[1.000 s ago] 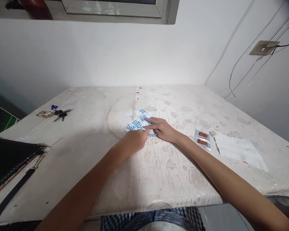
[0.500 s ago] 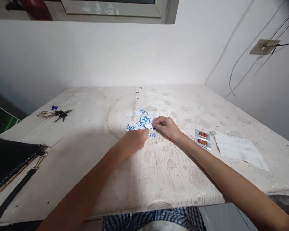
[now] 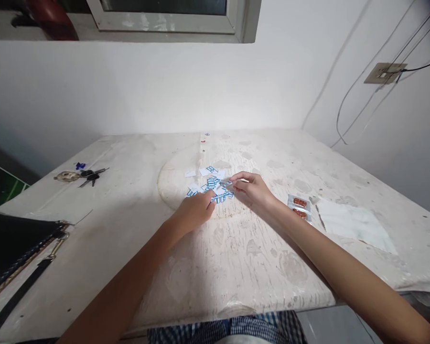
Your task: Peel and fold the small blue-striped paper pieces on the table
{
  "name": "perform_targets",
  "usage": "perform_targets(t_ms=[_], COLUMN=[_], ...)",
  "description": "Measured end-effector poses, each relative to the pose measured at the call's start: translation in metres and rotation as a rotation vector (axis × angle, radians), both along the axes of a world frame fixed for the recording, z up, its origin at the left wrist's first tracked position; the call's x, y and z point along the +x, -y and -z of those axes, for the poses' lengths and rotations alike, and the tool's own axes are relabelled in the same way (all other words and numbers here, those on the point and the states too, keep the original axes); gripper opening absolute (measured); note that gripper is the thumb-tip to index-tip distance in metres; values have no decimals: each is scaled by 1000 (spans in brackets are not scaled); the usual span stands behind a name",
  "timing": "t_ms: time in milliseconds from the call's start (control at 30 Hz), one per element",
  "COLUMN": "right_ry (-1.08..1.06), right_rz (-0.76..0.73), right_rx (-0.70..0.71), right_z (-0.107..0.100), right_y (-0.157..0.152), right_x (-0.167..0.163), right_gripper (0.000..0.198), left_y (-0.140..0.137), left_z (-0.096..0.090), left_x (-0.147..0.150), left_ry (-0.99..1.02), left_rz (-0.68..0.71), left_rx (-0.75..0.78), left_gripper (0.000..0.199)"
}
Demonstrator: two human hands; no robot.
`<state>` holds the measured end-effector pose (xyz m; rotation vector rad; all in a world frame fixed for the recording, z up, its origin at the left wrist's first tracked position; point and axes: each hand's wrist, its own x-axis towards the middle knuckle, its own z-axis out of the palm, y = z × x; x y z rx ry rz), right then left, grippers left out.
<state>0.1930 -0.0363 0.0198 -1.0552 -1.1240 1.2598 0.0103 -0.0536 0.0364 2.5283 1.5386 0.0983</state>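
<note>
A small pile of cut paper pieces [image 3: 220, 199], white with blue printed lines, lies on the table between my hands. My left hand [image 3: 197, 209] rests at the near left edge of the pile, thumb and forefinger slightly apart, with no piece visible between them. Beyond the pile's right side, my right hand [image 3: 253, 189] pinches a small slip of paper [image 3: 227, 183] between thumb and fingertips, just above the other pieces. Some pieces lie partly under the left fingers and are hidden.
Keys [image 3: 89, 177] lie at the left, behind a black bag [image 3: 17, 248] with a strap. On the right are a blister pack [image 3: 299, 202] of red-brown capsules and a white cloth or paper sheet [image 3: 356, 223]. A wall [image 3: 186, 91] bounds the table's far side.
My hands have moved apart slightly. The left one has drawn back to the left from the paper slip, while the right one keeps a slip pinched. The view has tilted up a little.
</note>
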Motion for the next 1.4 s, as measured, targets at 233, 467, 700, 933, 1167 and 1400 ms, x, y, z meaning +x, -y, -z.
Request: perform_targets(t_ms=[233,467,700,933,1167,1400], right_ry=[-150,-5,637,869,779,372], right_rz=[-149,-105,-228,-215,-46,-108], right_rx=[-90,-146,441,671,546,207], right_z=[-11,2,12,16,16,9], right_y=[2,0,2,3,2,-3], right_x=[4,1,5,-1,0,6], right_gripper=[14,19,35,39,33,24], left_y=[-3,-4,-4,-4,-5,-6], left_z=[1,6,6,5,6,9], left_x=[0,-1,-1,0,1,3], left_ry=[18,-5,-12,-17,28,46], left_rz=[-21,-18,18,26,-12,-81], left_rx=[-10,16,39,42,13,-5], left_gripper=[27,26,23,23,22,22])
